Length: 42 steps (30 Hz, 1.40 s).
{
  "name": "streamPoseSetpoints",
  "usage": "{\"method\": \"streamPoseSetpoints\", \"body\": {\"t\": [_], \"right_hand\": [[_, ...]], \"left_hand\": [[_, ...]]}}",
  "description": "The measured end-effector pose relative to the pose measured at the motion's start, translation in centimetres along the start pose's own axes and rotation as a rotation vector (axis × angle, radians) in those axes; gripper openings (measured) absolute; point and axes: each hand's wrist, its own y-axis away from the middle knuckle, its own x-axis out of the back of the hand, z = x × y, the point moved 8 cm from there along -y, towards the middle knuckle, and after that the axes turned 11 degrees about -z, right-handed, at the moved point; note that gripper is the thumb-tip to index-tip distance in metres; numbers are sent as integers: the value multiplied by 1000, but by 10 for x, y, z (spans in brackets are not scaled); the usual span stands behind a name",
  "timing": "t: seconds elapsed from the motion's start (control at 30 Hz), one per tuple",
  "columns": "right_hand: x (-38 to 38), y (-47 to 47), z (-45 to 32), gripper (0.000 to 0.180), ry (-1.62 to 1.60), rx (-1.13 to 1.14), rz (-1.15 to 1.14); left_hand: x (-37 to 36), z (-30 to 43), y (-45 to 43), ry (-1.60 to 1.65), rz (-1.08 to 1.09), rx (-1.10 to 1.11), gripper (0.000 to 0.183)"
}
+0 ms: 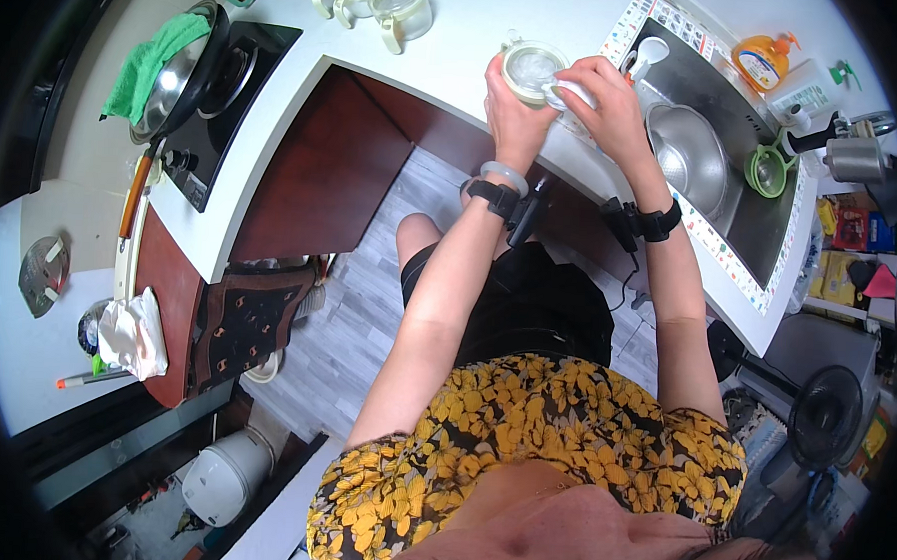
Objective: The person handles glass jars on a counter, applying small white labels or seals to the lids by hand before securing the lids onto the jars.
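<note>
My left hand (517,125) holds a clear seasoning jar (534,64) with a pale cream rim, just above the counter's front edge. The jar's round transparent top faces up at me. In the fingers of my right hand (606,107) is a small white wad (573,96), perhaps a cloth or tissue. It meets the side of the jar at its near right, and my fingers partly cover it. Similar clear jars with cream handles, one of them a near jar (402,11), stand farther back on the white counter (471,26).
A steel sink (758,241) on the right holds a metal basin (686,159) and a green strainer (765,171). Behind it stands an orange pump bottle (760,61). To the left, a wok (168,80) draped with a green cloth (154,61) sits on a black cooktop (259,61).
</note>
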Motion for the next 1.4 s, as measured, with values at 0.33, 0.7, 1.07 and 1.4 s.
{"method": "streamPoseSetpoints", "body": {"t": [0.33,0.7,1.07,1.4], "right_hand": [[-9,-7,-26,11,259,102,108],[-3,-21,-22,14,315,-18,100],[-14,-20,-20,17,-87,-80,-96],[-23,-45,-32,11,285,166,-106]], "left_hand": [[-1,0,1,-122,69,-88,90],[-5,7,2,-182,96,-96,77],[-10,0,5,-108,57,-36,80],[-11,8,8,-180,125,-130,75]]}}
